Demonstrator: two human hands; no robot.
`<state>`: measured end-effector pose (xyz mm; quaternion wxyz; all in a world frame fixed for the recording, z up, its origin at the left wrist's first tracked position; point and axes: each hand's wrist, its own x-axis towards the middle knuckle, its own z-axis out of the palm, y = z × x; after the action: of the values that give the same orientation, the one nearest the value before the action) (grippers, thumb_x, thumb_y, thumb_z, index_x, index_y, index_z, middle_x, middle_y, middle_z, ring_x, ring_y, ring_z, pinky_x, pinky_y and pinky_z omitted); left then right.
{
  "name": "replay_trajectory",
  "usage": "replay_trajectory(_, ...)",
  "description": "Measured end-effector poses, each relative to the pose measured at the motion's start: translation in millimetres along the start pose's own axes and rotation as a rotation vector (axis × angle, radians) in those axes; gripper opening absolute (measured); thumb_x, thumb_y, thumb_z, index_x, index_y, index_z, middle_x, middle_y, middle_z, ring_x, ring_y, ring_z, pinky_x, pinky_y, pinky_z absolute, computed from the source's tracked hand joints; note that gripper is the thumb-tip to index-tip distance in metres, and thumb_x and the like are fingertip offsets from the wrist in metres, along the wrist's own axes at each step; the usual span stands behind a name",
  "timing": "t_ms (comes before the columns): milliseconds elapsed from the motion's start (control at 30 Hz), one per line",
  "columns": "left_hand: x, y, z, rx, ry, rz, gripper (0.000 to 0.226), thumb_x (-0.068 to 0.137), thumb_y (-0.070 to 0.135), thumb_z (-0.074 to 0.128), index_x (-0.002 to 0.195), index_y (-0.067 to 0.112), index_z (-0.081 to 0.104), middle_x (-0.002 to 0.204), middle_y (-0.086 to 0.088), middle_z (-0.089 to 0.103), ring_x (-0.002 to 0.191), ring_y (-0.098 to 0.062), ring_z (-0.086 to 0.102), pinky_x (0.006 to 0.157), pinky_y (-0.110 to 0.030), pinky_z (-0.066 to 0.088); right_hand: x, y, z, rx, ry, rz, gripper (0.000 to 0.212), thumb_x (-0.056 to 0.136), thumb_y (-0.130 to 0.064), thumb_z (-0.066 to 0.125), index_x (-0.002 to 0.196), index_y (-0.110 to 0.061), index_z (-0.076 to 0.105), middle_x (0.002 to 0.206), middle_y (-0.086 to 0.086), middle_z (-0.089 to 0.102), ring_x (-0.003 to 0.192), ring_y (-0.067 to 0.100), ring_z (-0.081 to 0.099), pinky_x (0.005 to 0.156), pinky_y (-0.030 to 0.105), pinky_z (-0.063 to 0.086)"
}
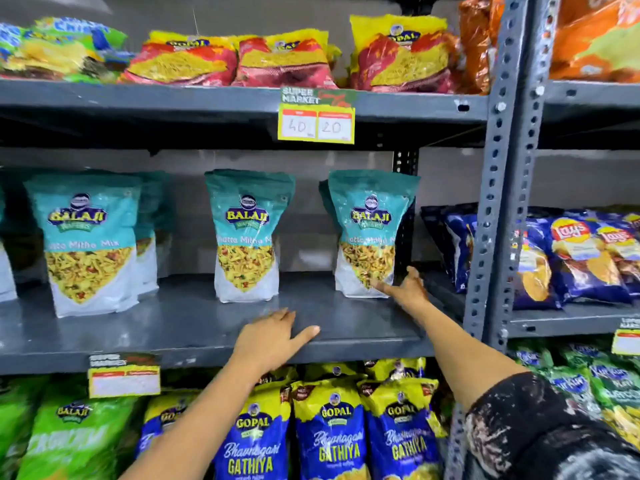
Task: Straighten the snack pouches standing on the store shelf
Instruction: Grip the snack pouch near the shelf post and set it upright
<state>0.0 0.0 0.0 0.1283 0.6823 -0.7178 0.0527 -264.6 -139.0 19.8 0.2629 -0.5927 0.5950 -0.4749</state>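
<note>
Three teal Balaji snack pouches stand upright on the grey middle shelf (194, 327): a left pouch (88, 240), a middle pouch (246, 233) and a right pouch (369, 233). More teal pouches stand behind the left one. My right hand (405, 287) is spread open at the lower right corner of the right pouch, fingertips touching its base. My left hand (273, 337) lies flat and open on the shelf's front edge, below the gap between the middle and right pouches, holding nothing.
A grey perforated upright post (498, 188) stands just right of the right pouch, with blue Lays bags (575, 254) beyond it. Red-yellow Gopal bags (284, 60) fill the shelf above, blue-yellow Gathiya bags (329, 431) the shelf below. A price tag (317, 123) hangs overhead.
</note>
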Motion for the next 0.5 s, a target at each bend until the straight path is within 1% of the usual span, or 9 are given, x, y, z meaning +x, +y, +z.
replay_trajectory(67,-0.5,4.3,5.4,0.046,0.097,-0.033,0.083,0.081,0.076,0.014,0.137,0.021,0.041,0.15,0.0,0.039,0.132,-0.024,0.042,0.097,-0.043,0.045,8.9,2.2,-3.1,0.096,-0.078,-0.041,0.109,0.071,-0.038,0.085,0.151,-0.005,0.019,0.155,0.016,0.033,0.141,0.033,0.034,0.113,0.043,0.032)
replay_trajectory(133,-3.7,4.9,15.6,0.107,0.208,-0.064,0.077,0.086,0.069,0.015,0.134,0.018,0.046,0.144,-0.004,0.047,0.127,-0.024,0.048,0.096,-0.038,0.047,20.7,6.0,-4.3,0.172,-0.146,-0.043,0.107,0.07,-0.029,0.087,0.149,-0.005,0.021,0.15,0.014,0.041,0.135,0.03,0.043,0.11,0.044,0.036)
replay_trajectory(200,-7.7,10.8,21.3,0.115,0.266,-0.083,0.074,0.087,0.06,0.013,0.131,0.014,0.051,0.139,-0.007,0.053,0.125,-0.023,0.051,0.097,-0.033,0.046,27.9,8.5,-2.3,0.198,-0.189,-0.038,0.102,0.068,-0.025,0.088,0.147,-0.007,0.026,0.144,0.011,0.047,0.125,0.025,0.049,0.105,0.04,0.041)
replay_trajectory(233,-8.5,12.5,22.9,0.105,0.287,-0.091,0.074,0.086,0.056,0.012,0.129,0.013,0.054,0.137,-0.008,0.056,0.123,-0.023,0.053,0.097,-0.032,0.046,32.6,9.9,-1.7,0.216,-0.207,-0.041,0.1,0.068,-0.024,0.089,0.146,-0.008,0.028,0.142,0.01,0.049,0.123,0.024,0.05,0.103,0.039,0.042)
replay_trajectory(267,-8.0,13.2,23.2,0.102,0.314,-0.093,0.073,0.085,0.053,0.013,0.126,0.012,0.057,0.134,-0.009,0.058,0.121,-0.023,0.056,0.096,-0.033,0.047,36.6,9.6,-1.5,0.234,-0.221,-0.043,0.101,0.066,-0.022,0.09,0.145,-0.008,0.028,0.141,0.009,0.049,0.124,0.024,0.05,0.105,0.04,0.042)
replay_trajectory(367,-7.8,13.5,21.1,0.104,0.335,-0.106,0.069,0.085,0.051,0.018,0.123,0.012,0.06,0.13,-0.009,0.062,0.117,-0.023,0.059,0.092,-0.033,0.05,48.9,12.9,2.5,0.294,-0.262,-0.051,0.105,0.062,-0.016,0.091,0.145,-0.008,0.028,0.139,0.009,0.051,0.127,0.026,0.051,0.109,0.045,0.04)
replay_trajectory(433,-6.7,13.2,23.2,0.116,0.334,-0.108,0.065,0.087,0.051,0.021,0.126,0.013,0.057,0.134,-0.007,0.059,0.121,-0.021,0.056,0.094,-0.032,0.049,53.5,12.9,5.8,0.309,-0.3,-0.07,0.1,0.061,-0.01,0.091,0.142,-0.008,0.033,0.136,0.009,0.055,0.125,0.024,0.054,0.109,0.041,0.042)
replay_trajectory(500,-7.7,13.8,23.4,0.11,0.349,-0.11,0.067,0.086,0.052,0.02,0.124,0.013,0.06,0.131,-0.007,0.061,0.119,-0.021,0.058,0.094,-0.032,0.05,56.9,12.1,7.3,0.323,-0.332,-0.1,0.092,0.058,-0.005,0.091,0.135,-0.011,0.042,0.13,0.006,0.061,0.119,0.02,0.058,0.106,0.036,0.044)
